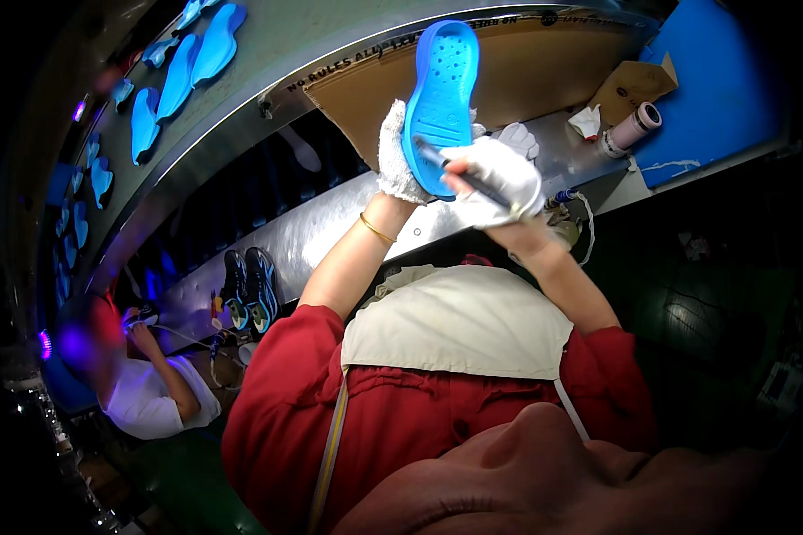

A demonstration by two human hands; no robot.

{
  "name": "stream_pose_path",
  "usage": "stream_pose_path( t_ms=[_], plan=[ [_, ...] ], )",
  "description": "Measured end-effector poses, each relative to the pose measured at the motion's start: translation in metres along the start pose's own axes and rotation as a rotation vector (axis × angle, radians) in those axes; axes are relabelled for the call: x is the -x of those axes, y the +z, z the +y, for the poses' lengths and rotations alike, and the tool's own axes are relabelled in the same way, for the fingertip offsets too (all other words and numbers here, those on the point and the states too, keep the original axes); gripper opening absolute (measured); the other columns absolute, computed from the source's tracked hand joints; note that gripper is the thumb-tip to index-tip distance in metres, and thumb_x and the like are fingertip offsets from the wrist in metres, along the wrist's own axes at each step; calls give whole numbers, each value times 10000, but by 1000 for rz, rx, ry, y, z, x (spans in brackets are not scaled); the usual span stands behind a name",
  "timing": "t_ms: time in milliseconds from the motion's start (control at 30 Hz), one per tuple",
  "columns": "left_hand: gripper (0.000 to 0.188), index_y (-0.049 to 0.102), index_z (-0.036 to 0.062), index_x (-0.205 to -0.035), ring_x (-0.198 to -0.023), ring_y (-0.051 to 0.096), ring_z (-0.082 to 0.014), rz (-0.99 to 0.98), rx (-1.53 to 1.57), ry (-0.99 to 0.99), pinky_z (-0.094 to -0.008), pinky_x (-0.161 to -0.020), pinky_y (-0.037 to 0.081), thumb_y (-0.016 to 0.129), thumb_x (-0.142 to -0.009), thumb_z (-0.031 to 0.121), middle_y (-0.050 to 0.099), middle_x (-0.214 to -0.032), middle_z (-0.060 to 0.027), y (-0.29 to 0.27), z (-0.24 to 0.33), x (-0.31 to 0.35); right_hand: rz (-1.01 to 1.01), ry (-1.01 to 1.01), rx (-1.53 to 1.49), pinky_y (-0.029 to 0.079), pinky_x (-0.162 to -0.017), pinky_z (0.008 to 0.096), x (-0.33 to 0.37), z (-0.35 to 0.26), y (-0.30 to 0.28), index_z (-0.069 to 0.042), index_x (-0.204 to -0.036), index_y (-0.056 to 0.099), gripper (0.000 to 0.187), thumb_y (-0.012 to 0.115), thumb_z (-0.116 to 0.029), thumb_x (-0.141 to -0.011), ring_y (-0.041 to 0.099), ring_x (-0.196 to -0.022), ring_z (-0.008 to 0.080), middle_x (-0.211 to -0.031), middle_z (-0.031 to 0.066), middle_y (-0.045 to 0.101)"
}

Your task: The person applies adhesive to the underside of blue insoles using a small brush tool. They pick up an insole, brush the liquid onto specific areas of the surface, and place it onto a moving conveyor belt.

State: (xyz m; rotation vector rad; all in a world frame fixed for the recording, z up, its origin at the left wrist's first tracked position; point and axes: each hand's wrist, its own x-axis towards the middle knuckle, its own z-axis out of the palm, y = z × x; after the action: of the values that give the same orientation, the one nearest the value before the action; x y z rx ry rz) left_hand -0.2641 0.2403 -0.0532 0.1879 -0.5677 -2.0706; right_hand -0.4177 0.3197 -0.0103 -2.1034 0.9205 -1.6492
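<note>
Far left of your left hand: grey-green conveyor belt (pixel 272 34) carrying loose blue shoe soles (pixel 180 73). Below that, well left of the hand, a co-worker (pixel 156 392) sits by the line; nearer, a pair of dark sneakers (pixel 259 283) with blue trim stands on the metal ledge (pixel 326 223).

Your left hand (pixel 394 159), white-gloved, is clamped on the left side of the blue foam sole (pixel 446 85); its inner face is up toward you, pierced end pointing away. That sole sits between your hands, raised over the ledge.

Your right hand (pixel 501 176), also gloved with bare fingertips, pinches a slim dark pen-like brush (pixel 433 153). Tip is at the sole's near half by the left rim; contact I can't tell.

Right of that hand: pink tumbler (pixel 635 127), then blue board (pixel 732 80).

My read: you're mid-stroke, brushing the inner edge. Next move likely calls for a steady left grip and a light, even pass along the rim.
</note>
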Motion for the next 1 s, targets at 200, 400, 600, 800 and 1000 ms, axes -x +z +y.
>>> stream_pose_path(
  t_ms=[200, 400, 600, 800, 1000],
  plan=[
    [713, 485, 0, -1366, -1080, 634, -352, 160, -18, 39, -462, -976, 521, 403, -969, 586, 606, -1249, -232, -7, -3, 7, 119, 345, -407, 557, -758, 248, -8, 5, -5, 24, -1013, 651, 130, 649, 79, -894, 670, -811, 110, -936, 97, 696],
    [821, 426, -31, -1423, -1168, 597, -386, 54, -15, -11, -481, -1045, 473, 399, -939, 631, 564, -1329, -260, -7, -10, 8, -84, 257, -324, 570, -719, 292, -12, 6, -6, -29, -926, 675, 115, 730, 15, -835, 696, -828, 189, -928, 93, 700],
    [741, 449, -14, -1393, -1068, 641, -412, 43, 55, -104, -532, -942, 536, 344, -985, 596, 595, -1262, -242, 14, -10, 30, -57, 690, -326, 557, -709, 222, -44, 53, -48, -26, -988, 690, 98, 702, -91, -916, 687, -803, 113, -960, 58, 700],
    [768, 441, -29, -1415, -1104, 636, -403, -12, 83, -189, -488, -973, 524, 331, -990, 602, 593, -1284, -250, 11, -12, 31, 153, 311, -434, 550, -683, 235, -41, 83, -36, -24, -1055, 694, 182, 692, 37, -884, 655, -780, 102, -998, 70, 702],
    [708, 495, -2, -1379, -1055, 662, -354, 138, 32, -66, -468, -941, 546, 397, -988, 580, 632, -1245, -206, -7, 1, 33, -162, 256, -359, 561, -711, 258, 12, 20, -21, 1, -992, 680, 162, 691, 87, -855, 680, -783, 134, -1026, 111, 699]
  ],
)
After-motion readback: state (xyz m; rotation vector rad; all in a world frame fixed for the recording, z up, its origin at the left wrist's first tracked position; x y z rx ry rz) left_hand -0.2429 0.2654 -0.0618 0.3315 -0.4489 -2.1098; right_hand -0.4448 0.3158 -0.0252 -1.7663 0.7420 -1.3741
